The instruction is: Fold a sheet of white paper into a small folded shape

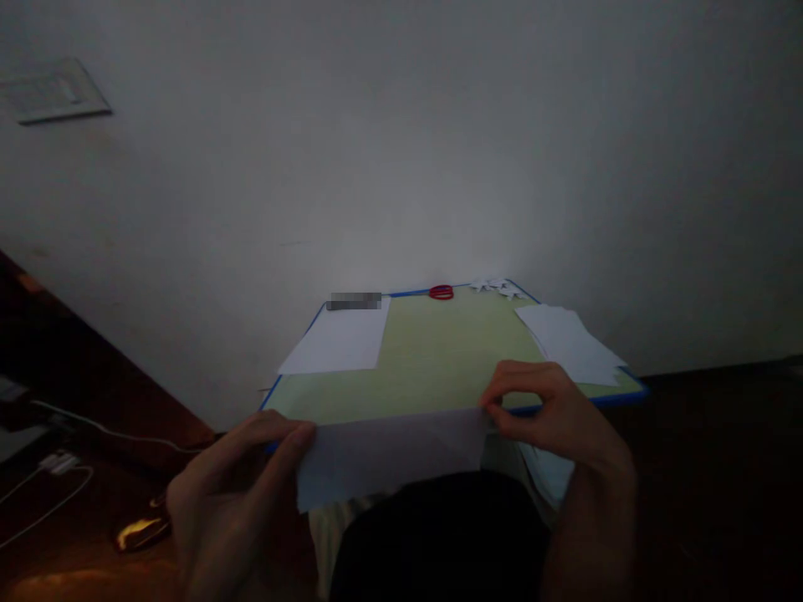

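Note:
A white sheet of paper (389, 456) is stretched between my two hands, just in front of the table's near edge. My left hand (235, 485) pinches its upper left corner between thumb and fingers. At the upper right corner, my right hand (543, 410) grips the paper with thumb and index finger, the fingers curved into a loop. The sheet hangs down toward my lap, its top edge nearly straight.
On the pale green, blue-rimmed table (452, 351) lie a white sheet (339, 343) at left and stacked papers (568, 343) at right. Red-handled scissors (441, 292) and several white paper cutouts (498, 288) lie along the back, before a wall (401, 150). Cables (59, 461) trail at left.

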`<state>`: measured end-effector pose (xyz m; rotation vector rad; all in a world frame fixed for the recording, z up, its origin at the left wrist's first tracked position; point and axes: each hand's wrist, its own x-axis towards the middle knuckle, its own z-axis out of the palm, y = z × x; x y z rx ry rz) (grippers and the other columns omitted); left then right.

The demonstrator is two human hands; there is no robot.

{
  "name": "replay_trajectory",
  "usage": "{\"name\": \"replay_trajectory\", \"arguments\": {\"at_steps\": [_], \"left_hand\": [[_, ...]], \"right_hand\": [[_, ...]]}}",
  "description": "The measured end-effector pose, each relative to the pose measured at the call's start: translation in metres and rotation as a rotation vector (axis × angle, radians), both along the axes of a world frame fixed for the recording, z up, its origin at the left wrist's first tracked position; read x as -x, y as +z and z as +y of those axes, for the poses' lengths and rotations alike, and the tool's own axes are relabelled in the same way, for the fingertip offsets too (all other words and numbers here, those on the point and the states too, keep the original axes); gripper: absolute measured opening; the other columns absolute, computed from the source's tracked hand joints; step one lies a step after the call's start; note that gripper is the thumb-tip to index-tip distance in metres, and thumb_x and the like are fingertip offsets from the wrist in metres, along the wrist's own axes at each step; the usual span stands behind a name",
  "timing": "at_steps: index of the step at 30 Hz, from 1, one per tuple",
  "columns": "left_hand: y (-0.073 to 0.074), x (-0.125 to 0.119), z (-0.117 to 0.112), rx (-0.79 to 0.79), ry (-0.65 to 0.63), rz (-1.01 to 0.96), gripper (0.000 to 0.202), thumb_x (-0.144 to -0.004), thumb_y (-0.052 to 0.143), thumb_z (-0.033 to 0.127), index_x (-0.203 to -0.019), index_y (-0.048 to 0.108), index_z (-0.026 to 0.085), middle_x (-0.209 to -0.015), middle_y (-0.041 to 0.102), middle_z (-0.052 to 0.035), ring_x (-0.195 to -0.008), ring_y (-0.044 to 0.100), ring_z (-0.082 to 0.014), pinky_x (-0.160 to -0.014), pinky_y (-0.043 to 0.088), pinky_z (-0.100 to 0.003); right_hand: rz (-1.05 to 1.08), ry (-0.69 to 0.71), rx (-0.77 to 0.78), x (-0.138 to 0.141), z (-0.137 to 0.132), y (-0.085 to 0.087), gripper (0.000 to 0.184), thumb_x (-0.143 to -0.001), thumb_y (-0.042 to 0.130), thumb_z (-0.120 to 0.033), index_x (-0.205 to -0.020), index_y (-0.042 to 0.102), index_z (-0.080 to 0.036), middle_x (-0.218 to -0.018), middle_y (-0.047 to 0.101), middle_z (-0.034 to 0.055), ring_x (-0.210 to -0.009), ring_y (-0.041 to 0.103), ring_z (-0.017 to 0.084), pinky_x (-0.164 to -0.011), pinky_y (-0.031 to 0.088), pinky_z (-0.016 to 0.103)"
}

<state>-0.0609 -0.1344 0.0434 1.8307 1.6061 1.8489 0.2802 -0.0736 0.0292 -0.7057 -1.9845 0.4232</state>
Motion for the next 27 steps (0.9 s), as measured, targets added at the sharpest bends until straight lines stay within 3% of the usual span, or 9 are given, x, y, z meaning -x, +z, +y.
{"name": "replay_trajectory", "arguments": {"at_steps": [4,7,12,15,17,19,23,27], "left_hand": [[0.003,0.001,-0.002,0.023,-0.041,-0.144,0.008,-0.078,0.085,0.020,-0.074,0.080,0.025,-0.074,0.076,0.0024,-0.066,0.072,-0.0145,-0.059,0.055,-0.020],[0.010,0.000,-0.003,0.053,-0.095,-0.136,0.010,-0.077,0.083,0.020,-0.070,0.079,0.026,-0.071,0.076,0.0027,-0.066,0.072,-0.0149,-0.059,0.056,-0.020],[0.014,0.002,0.002,0.310,-0.382,0.160,0.019,-0.089,0.077,0.033,-0.072,0.079,0.024,-0.069,0.075,-0.0005,-0.065,0.072,-0.0169,-0.059,0.057,-0.022],[0.009,-0.001,0.007,0.401,-0.508,0.288,0.012,-0.092,0.077,0.036,-0.094,0.085,0.027,-0.090,0.084,-0.0043,-0.084,0.080,-0.0221,-0.074,0.064,-0.027],[0.007,-0.009,0.011,0.368,-0.514,0.300,0.020,-0.089,0.082,0.035,-0.109,0.084,0.030,-0.106,0.086,-0.0055,-0.096,0.082,-0.0245,-0.083,0.065,-0.031],[0.007,-0.022,0.017,0.294,-0.490,0.261,0.023,-0.091,0.081,0.034,-0.114,0.083,0.030,-0.109,0.086,-0.0053,-0.099,0.081,-0.0247,-0.084,0.065,-0.032],[0.013,-0.052,0.027,0.102,-0.514,0.244,0.009,-0.094,0.080,0.024,-0.102,0.082,0.027,-0.096,0.084,-0.0014,-0.088,0.079,-0.0190,-0.083,0.061,-0.029],[0.017,-0.072,0.029,0.038,-0.577,0.253,0.011,-0.096,0.075,0.015,-0.092,0.080,0.024,-0.083,0.079,0.0022,-0.076,0.074,-0.0133,-0.075,0.057,-0.024]], "right_hand": [[0.006,-0.040,-0.008,0.000,0.000,0.001,0.016,-0.088,0.072,-0.009,-0.082,0.078,-0.022,-0.074,0.075,-0.0021,-0.068,0.069,0.013,-0.067,0.052,0.026],[0.062,-0.120,-0.044,0.003,0.001,0.002,0.016,-0.090,0.070,-0.010,-0.083,0.076,-0.023,-0.078,0.074,-0.0023,-0.072,0.069,0.014,-0.070,0.053,0.026],[0.269,-0.286,-0.084,0.009,0.000,0.005,0.013,-0.095,0.069,-0.017,-0.086,0.073,-0.025,-0.082,0.072,-0.0020,-0.080,0.068,0.017,-0.074,0.053,0.028],[0.291,-0.286,-0.078,0.015,-0.005,0.008,0.011,-0.098,0.070,-0.019,-0.095,0.077,-0.026,-0.088,0.074,-0.0009,-0.085,0.069,0.017,-0.077,0.054,0.030],[0.256,-0.239,-0.091,0.021,-0.010,0.012,0.013,-0.099,0.071,-0.017,-0.100,0.079,-0.027,-0.091,0.076,-0.0003,-0.086,0.070,0.017,-0.077,0.055,0.030],[0.205,-0.164,-0.100,0.028,-0.015,0.015,0.017,-0.100,0.071,-0.015,-0.108,0.081,-0.027,-0.092,0.076,0.0001,-0.084,0.071,0.016,-0.074,0.055,0.029],[0.109,-0.079,-0.125,0.042,-0.019,0.017,0.028,-0.099,0.077,-0.016,-0.124,0.079,-0.027,-0.091,0.078,-0.0003,-0.083,0.072,0.016,-0.075,0.055,0.029],[0.068,-0.014,-0.157,0.050,-0.018,0.015,0.010,-0.100,0.077,-0.019,-0.108,0.080,-0.024,-0.091,0.079,0.0005,-0.086,0.072,0.017,-0.078,0.054,0.030]]}}
